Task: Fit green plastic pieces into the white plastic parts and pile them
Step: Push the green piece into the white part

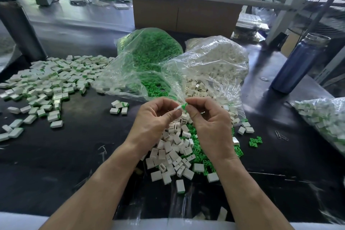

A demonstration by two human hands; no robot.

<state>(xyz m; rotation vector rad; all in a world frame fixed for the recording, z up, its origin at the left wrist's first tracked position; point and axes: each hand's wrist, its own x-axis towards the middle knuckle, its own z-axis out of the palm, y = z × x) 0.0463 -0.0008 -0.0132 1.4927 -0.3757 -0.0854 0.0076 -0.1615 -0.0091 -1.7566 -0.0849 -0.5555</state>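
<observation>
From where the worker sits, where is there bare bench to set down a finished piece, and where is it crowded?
Bare bench lies between the finished pile and the left hand. Crowded: under both hands and at the bags.

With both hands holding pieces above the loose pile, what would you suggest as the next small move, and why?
Probably push the small green plastic piece, pinched by the right hand, into the white plastic part that the left hand holds. The two already meet at the fingertips, but the green piece still sticks out.
</observation>
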